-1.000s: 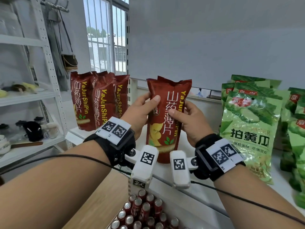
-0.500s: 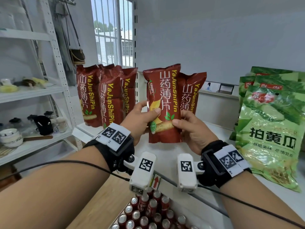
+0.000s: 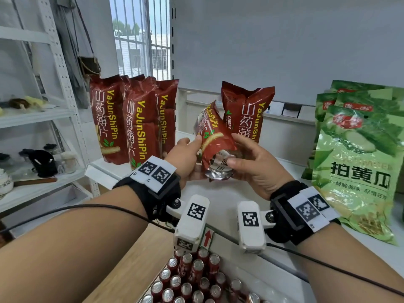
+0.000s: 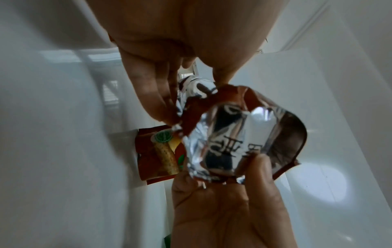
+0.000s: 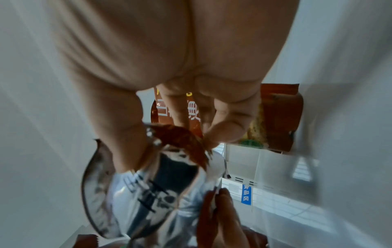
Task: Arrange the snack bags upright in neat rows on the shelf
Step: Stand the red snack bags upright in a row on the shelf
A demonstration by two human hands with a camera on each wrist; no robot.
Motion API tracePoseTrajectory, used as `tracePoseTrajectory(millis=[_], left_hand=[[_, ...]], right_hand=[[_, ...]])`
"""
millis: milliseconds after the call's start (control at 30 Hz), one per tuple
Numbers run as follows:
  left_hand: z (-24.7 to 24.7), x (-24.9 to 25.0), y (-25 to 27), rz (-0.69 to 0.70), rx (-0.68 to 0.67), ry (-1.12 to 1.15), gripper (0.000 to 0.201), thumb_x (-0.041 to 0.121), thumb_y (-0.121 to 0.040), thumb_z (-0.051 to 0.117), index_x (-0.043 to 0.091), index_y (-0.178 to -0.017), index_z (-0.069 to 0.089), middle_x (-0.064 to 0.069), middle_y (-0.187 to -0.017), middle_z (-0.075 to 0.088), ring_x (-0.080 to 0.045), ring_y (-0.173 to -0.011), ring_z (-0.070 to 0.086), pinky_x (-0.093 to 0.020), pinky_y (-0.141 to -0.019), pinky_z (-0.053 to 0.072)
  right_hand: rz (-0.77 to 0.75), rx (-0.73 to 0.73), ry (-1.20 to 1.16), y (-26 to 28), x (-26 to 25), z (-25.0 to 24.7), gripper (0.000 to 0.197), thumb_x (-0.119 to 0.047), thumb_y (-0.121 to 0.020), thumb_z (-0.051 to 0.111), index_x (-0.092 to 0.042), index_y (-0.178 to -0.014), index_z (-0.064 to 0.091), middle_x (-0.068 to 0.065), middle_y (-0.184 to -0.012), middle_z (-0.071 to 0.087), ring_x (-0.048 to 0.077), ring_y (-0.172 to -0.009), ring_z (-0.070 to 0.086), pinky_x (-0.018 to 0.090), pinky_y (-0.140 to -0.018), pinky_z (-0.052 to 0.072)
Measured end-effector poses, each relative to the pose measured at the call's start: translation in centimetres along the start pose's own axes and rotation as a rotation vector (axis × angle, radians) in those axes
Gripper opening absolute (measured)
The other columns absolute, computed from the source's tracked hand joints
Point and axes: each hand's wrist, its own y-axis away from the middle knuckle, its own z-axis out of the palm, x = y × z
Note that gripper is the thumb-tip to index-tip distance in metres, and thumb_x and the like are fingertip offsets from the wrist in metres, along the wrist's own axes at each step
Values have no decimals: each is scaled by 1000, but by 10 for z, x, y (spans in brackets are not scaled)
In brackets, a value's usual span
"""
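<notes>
Both hands, left (image 3: 185, 154) and right (image 3: 255, 162), grip red bag (image 3: 215, 138); it tilts, top away-left, silver base toward person.

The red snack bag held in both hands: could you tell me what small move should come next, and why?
Probably tip the red snack bag back upright: the left hand and right hand hold it tilted, silver base toward the camera, while another red bag stands behind it.
</notes>
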Motion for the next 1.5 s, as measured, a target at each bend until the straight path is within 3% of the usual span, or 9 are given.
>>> tracePoseTrajectory(millis=[200, 567, 700, 833, 967, 1067, 1267, 1367, 1500], left_hand=[[-7, -10, 5, -66, -151, -21, 50, 60, -93, 36, 18, -111, 56, -12, -68, 72, -22, -56, 70, -30, -51, 55], [-5, -10, 13, -71, -203, 132, 45, 46, -96, 41, 11, -121, 54, -20, -95, 71, -30, -77, 70, -38, -70, 58], [-3, -9, 20, -67, -222, 155, 57, 56, -88, 45, 14, -123, 58, -15, -105, 71, -27, -86, 71, -37, -66, 59], [-3, -8, 27, -46, -206, 200, 51, 31, -87, 56, 8, -132, 49, -18, -118, 61, -35, -97, 66, -50, -77, 58], [-2, -6, 32, 7, -219, 153, 68, 3, -67, 52, 7, -134, 45, -20, -120, 53, -36, -108, 53, -53, -101, 42], [1, -3, 35, 21, -184, 88, 76, 2, -55, 42, 6, -130, 48, -18, -110, 54, -30, -94, 51, -36, -86, 42], [6, 6, 42, 67, -58, -23, 34, 11, -91, 52, 25, -122, 52, 1, -111, 66, -12, -93, 63, -28, -69, 47], [6, 12, 48, 81, -65, -50, 47, 2, -82, 52, 17, -127, 53, -4, -108, 66, -19, -95, 63, -29, -73, 48], [8, 23, 59, 115, -64, -71, 71, 14, -58, 53, 13, -129, 52, -10, -116, 63, -27, -107, 58, -38, -91, 44]], right_hand=[[-49, 164, -16, -3, 4, 1, 40, -22, -63, 70, -11, -99, 57, 9, -94, 63, 25, -81, 61, 36, -66, 50], [7, -50, 26, -5, 14, -7, 53, -9, -60, 70, -33, -107, 62, -9, -91, 71, 11, -77, 66, 21, -52, 49], [8, -52, 42, -5, 15, -6, 37, -28, -76, 66, -31, -113, 60, -5, -103, 66, 9, -75, 63, 23, -56, 49], [77, 45, 9, -9, 15, -3, 49, -54, -86, 46, -15, -113, 61, 6, -100, 65, 17, -77, 65, 31, -66, 52], [134, -15, 4, -8, 19, -1, 31, -34, -87, 59, -16, -111, 63, 4, -95, 70, 18, -80, 67, 34, -76, 50], [152, 32, 14, -10, 22, -2, 31, -17, -88, 60, -13, -118, 59, 11, -105, 62, 26, -90, 56, 41, -81, 38], [119, 90, 51, -12, 19, 1, 31, -22, -86, 64, -20, -117, 58, 12, -111, 65, 24, -92, 65, 33, -74, 48], [57, 70, 49, -11, 12, 5, 23, -30, -89, 61, -27, -111, 61, -2, -96, 64, 9, -69, 57, 21, -53, 38], [-71, 49, 2, -9, 2, 11, 16, -16, -86, 64, -24, -100, 67, -7, -93, 71, 15, -86, 66, 32, -73, 53]])
